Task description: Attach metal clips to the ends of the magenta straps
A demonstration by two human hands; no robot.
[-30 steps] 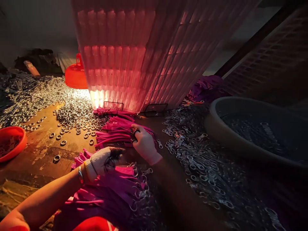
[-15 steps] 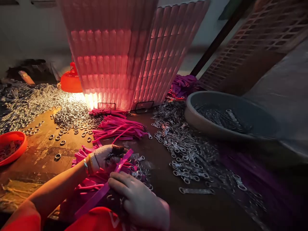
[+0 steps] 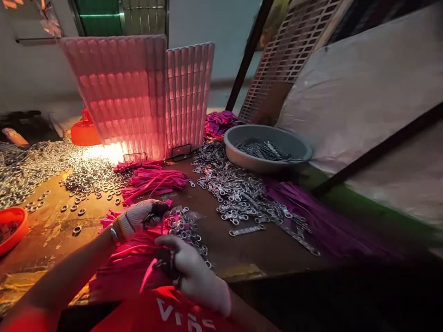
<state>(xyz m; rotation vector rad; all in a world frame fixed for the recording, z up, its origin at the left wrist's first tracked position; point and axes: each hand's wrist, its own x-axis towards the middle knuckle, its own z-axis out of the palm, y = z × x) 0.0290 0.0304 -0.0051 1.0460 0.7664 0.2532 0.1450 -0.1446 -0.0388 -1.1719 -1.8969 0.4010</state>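
Well, the left hand (image 3: 141, 217) and the right hand (image 3: 195, 272) are near each other but not touching. Both wear pale gloves with dark finger ends. The right hand is curled around a pink strap (image 3: 148, 275), which pokes out by the red shirt (image 3: 162, 310). The left hand is closed too, with a bit of pink strap poking up past its fingers. I cannot tell if they hold 1 strap or 2.

Under the hands is a heap of straps (image 3: 119, 262), with rings on the right ends. More straps (image 3: 155, 180) lie farther back on the table (image 3: 214, 244), in front of 2 ribbed sheets (image 3: 128, 87). Loose rings (image 3: 86, 179) lie near the red lamp (image 3: 85, 133). Metal links (image 3: 226, 193) are piled on the right, beside a gray tub (image 3: 242, 160). A red bowl (image 3: 21, 233) sits at the left edge.
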